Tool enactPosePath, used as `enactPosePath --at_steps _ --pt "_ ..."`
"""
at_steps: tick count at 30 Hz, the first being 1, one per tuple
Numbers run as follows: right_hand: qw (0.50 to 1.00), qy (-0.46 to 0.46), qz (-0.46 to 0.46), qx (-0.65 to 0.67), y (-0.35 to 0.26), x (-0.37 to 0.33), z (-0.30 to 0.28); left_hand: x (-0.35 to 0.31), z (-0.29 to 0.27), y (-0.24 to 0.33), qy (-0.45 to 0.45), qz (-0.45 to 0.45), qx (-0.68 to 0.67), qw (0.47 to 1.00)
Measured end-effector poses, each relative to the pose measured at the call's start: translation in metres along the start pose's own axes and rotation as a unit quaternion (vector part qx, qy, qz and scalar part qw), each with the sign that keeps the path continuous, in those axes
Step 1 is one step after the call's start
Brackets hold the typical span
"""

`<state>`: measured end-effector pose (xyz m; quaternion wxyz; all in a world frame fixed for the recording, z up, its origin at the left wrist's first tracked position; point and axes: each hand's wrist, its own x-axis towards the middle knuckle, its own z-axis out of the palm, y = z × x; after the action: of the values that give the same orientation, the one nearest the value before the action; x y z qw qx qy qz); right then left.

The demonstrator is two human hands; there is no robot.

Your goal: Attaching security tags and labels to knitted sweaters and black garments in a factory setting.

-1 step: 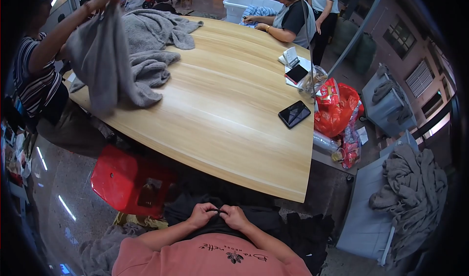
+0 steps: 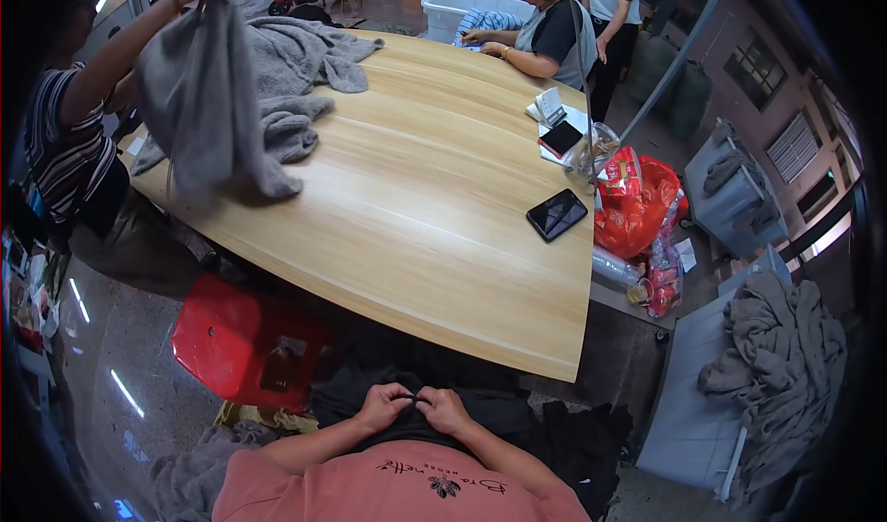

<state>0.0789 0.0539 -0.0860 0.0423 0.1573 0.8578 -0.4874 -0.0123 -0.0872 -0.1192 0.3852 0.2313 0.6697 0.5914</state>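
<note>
Left hand (image 2: 381,406) pinches black cloth (image 2: 490,418) | right hand (image 2: 445,411), just beside it, grips the same cloth | on my feed I see it spread between pink shirt (image 2: 323,485) and wooden table (image 2: 416,208)

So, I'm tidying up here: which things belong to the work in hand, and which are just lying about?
Work in hand:
- left hand
- right hand
- dark cloth, pinched by both hands

Apparently just lying about:
- nearer black phone
- red stool
- red plastic bag
</note>
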Motion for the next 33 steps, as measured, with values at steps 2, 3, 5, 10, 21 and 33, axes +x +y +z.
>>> enactPosePath --at_steps 2,3,5,10,21,33 --pt "0.999 0.026 -0.012 -0.013 0.002 -0.002 0.005 0.000 0.003 0.002 0.018 0.005 0.008 1.000" --pt "0.998 0.052 -0.026 -0.026 0.002 -0.002 0.007 -0.001 0.004 0.003 0.037 0.010 0.017 0.999" --pt "0.996 0.078 -0.037 -0.035 0.000 -0.004 0.005 0.000 0.011 0.007 0.057 0.012 0.033 0.998" --pt "0.991 0.113 -0.028 -0.066 0.001 0.001 0.008 0.001 0.022 0.009 0.154 0.110 0.165 0.968" --pt "0.947 0.216 -0.194 -0.136 0.001 -0.008 0.007 0.021 -0.003 0.003 -0.127 -0.008 0.080 0.989" --pt "0.972 0.136 -0.081 -0.174 0.007 -0.009 0.003 0.043 -0.056 0.025 -0.152 -0.078 0.205 0.964"
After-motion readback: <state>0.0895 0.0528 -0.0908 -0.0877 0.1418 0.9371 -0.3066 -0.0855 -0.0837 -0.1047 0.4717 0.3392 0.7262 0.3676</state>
